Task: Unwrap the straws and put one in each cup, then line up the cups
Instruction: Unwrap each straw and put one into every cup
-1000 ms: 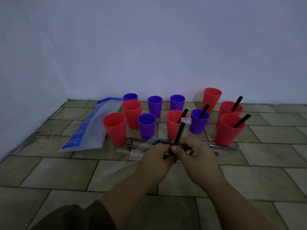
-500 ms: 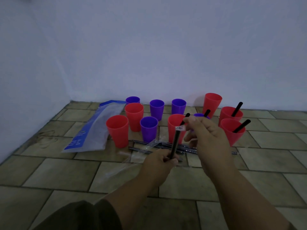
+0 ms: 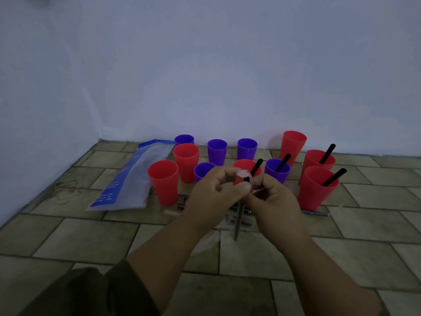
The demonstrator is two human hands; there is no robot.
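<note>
Judging by the grip, the wrapper (image 3: 244, 174) should be peeled down off the top of the straw (image 3: 238, 224) while the shaft is held firm. Left hand (image 3: 213, 195) pinches the wrapper tip; the straw hangs between and below both hands; right hand (image 3: 274, 199) curls round its upper part.

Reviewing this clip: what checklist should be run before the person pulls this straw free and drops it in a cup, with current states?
1. Left hand and right hand both pinch the straw near its top: ok.
2. Wrapper fully off: not ok, bunched at the top end only.
3. Empty purple cup close to the hands: ok.
4. Cups lined up: not ok, clustered.
5. Spare wrapped straws on the floor: ok.
</note>
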